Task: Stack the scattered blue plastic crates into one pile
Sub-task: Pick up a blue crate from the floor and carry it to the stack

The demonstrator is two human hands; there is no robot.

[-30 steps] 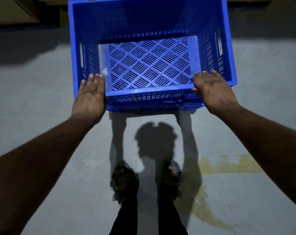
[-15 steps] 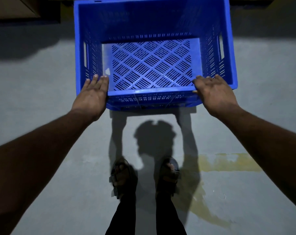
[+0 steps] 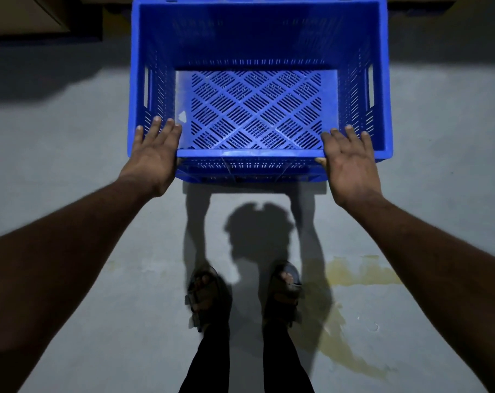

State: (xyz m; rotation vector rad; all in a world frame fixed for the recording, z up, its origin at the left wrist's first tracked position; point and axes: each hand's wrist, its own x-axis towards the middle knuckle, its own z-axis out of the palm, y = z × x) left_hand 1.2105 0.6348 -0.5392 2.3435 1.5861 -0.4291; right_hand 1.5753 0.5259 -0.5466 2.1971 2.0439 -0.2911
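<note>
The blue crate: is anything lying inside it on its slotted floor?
No. The blue crate shows only its bare slotted floor, with the left hand and right hand at its near rim.

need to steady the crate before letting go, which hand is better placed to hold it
Neither clearly: the left hand and right hand lie flat, fingers open, at opposite near corners of the blue crate. The right, slightly, with its thumb at the near wall.

floor (image 3: 70, 171): grey concrete | blue crate (image 3: 257, 38) on it | yellow stain (image 3: 359, 273) | two sandalled feet (image 3: 206, 296)
</note>
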